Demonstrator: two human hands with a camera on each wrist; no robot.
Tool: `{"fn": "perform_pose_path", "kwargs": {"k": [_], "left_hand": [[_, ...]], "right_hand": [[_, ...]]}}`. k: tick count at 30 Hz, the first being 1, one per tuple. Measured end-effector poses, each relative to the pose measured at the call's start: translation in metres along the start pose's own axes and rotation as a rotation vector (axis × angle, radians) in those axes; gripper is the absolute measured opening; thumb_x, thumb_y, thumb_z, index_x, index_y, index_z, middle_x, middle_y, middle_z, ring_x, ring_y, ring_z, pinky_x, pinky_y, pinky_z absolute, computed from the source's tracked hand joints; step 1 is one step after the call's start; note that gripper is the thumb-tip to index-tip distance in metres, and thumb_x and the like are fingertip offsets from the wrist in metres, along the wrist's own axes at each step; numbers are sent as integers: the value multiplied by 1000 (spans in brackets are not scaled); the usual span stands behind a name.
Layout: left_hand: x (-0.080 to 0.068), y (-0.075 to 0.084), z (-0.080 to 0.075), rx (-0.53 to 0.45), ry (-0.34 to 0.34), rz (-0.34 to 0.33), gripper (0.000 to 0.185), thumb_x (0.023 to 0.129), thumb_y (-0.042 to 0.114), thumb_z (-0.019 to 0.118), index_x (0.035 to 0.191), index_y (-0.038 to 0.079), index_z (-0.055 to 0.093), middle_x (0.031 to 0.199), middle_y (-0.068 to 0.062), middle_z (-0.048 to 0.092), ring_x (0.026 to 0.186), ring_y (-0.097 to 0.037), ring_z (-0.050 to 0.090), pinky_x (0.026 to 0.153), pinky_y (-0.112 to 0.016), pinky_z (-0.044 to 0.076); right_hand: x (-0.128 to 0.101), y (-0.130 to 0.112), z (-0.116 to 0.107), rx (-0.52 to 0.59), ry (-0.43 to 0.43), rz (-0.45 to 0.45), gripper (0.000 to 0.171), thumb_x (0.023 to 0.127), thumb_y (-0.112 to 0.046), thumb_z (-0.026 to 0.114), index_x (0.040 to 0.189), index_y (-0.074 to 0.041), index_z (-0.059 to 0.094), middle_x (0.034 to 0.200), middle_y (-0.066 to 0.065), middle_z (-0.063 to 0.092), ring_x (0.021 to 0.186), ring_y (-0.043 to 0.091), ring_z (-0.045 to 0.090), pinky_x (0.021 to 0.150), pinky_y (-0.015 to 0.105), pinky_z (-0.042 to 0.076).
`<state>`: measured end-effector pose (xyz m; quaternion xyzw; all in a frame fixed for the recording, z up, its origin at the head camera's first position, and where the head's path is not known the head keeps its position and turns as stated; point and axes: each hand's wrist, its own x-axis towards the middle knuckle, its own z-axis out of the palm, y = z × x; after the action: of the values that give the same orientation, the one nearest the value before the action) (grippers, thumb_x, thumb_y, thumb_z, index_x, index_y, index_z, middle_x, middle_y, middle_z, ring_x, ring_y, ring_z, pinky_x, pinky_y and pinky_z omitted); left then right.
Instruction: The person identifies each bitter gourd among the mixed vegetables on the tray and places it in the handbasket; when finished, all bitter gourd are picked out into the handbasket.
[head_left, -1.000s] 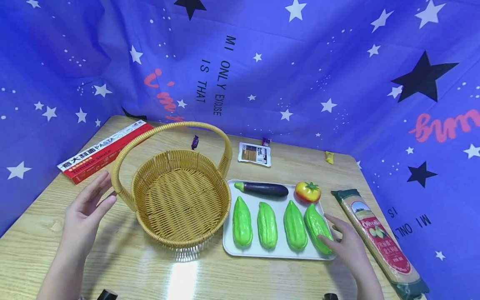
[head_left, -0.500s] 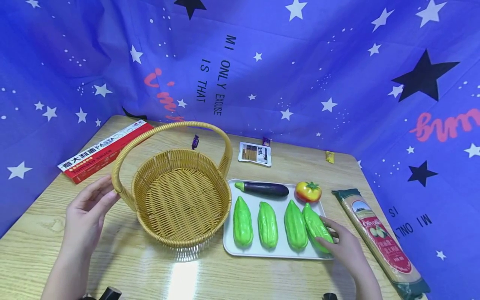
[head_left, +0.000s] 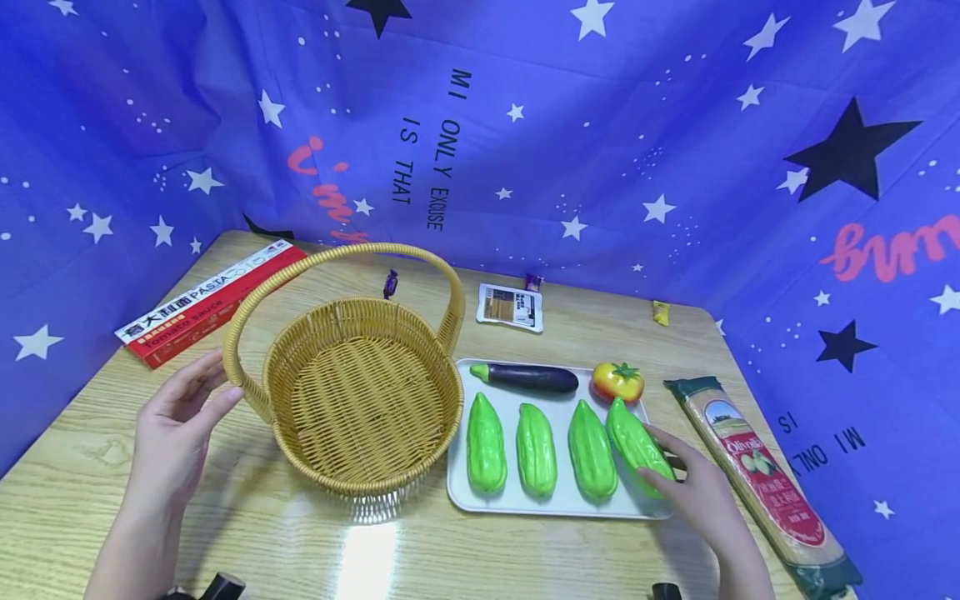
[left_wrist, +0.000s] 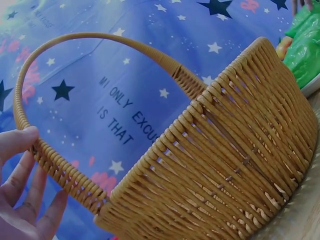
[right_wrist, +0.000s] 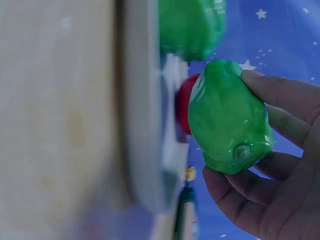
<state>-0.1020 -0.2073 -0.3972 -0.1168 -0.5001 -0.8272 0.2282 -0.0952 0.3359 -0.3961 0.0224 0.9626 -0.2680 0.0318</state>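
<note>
Green glossy ridged plastic gourd [head_left: 637, 446], rightmost on the white tray [head_left: 525, 502], is gripped by the right hand [head_left: 693, 492]; left hand [head_left: 176, 425] pinches the woven wicker basket [head_left: 363, 400] handle.

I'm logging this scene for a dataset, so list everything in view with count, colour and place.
Basket: one, yellow wicker with arched handle, table left of centre.
Tray: one, white, right of the basket.
Green gourds: four on the tray; the rightmost gourd is in the right hand.
Eggplant: one, dark purple, tray's far edge.
Tomato: one, red-yellow, tray's far right corner.
Pasta box: one, red and white, far left.
Spaghetti pack: one, tan with green ends, right edge.
Small packet: one, white, behind the tray.
Candies: three, two purple, one yellow, table's far side.
Table: one, light wood.
Backdrop: blue with stars.
Left hand: fingers on the basket handle.
Right hand: grips the rightmost gourd.
</note>
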Motion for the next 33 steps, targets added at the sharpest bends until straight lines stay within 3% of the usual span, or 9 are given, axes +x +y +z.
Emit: {"fn": "perform_pose_path", "kwargs": {"k": [9,13,24,33], "left_hand": [[0,1,3,0,38,-10,44,82,-27,47,122,-9,56,107,-6,70,101,-13,65,86,-16,53],[0,1,4,21,62,-18,44,82,-27,48,121,-9,56,105,-5,71,100,-12,65,86,-16,53],[0,0,4,-39,22,5,44,82,-27,47,122,-10,56,107,-7,70,101,-14,65,86,-17,54],[0,2,5,26,59,-27,44,82,-26,49,122,-8,56,106,-5,71,100,-12,65,86,-16,54]], "right_hand": [[12,-25,-23,18,25,-135,64,86,-30,69,141,-11,43,134,27,51,111,48,56,79,50,57],[19,-39,-28,15,8,-192,62,87,-29,68,141,-12,43,136,25,50,113,44,55,82,49,57],[45,-90,-30,18,-52,-384,58,87,-24,68,140,-19,46,132,14,55,112,29,58,86,40,55],[60,-123,-27,22,-104,-484,56,86,-21,69,138,-20,48,137,9,54,122,30,53,91,47,53]]}}
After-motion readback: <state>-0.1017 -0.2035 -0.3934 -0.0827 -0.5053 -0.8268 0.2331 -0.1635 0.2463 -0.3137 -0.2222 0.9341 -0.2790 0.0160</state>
